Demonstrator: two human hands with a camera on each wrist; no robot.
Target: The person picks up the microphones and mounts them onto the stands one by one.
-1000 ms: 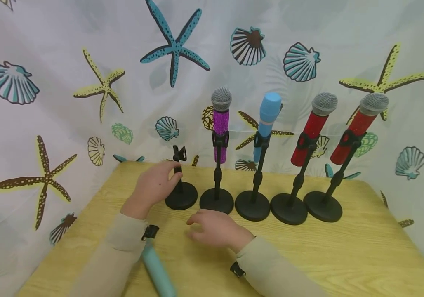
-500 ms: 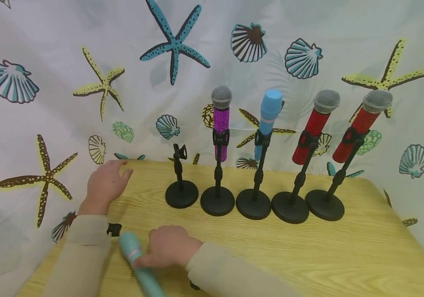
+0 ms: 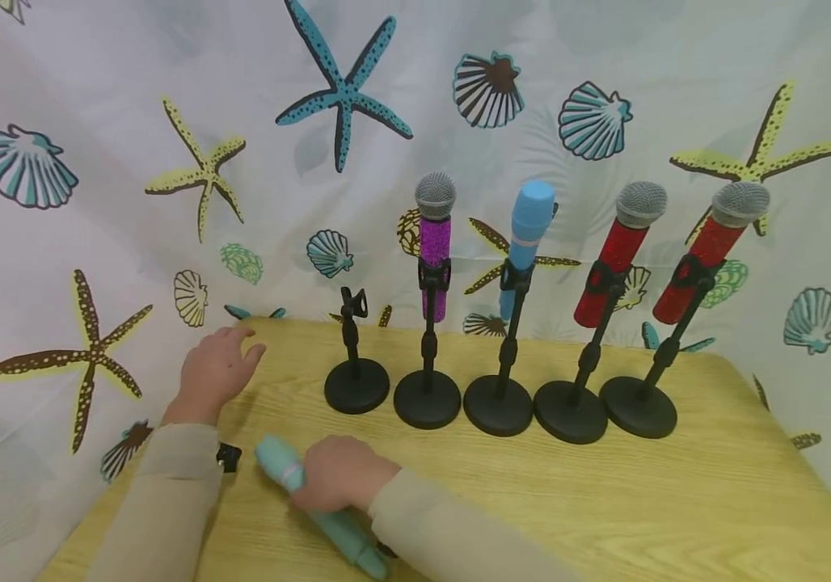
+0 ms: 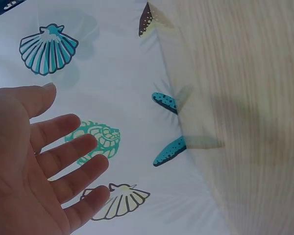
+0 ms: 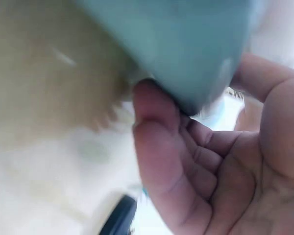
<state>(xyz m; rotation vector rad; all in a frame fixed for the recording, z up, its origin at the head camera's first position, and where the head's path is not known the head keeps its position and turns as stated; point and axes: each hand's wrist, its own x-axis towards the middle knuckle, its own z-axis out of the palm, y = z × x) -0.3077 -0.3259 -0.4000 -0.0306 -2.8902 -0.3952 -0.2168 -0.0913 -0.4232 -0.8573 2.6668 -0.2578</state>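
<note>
A pale teal microphone (image 3: 339,529) lies slantwise over the near part of the table, and my right hand (image 3: 343,475) grips it around the middle. In the right wrist view, the fingers and thumb curl about the blurred teal body (image 5: 186,44). My left hand (image 3: 215,370) hovers at the table's left side, holding nothing; the left wrist view shows its fingers (image 4: 73,156) loosely spread. Between the hands and the row stands a short black microphone stand (image 3: 355,384) whose clip holds no microphone.
To the right, black stands hold a purple microphone (image 3: 434,242), a blue microphone (image 3: 528,226) and two red microphones (image 3: 615,250). Their round bases stand close together on the wooden table (image 3: 605,501). A curtain (image 3: 386,48) with sea shells and starfish hangs behind.
My left hand has moved left, away from the bare stand. My right hand has moved left and down to the teal microphone and taken hold of it; the microphone has turned and shifted.
</note>
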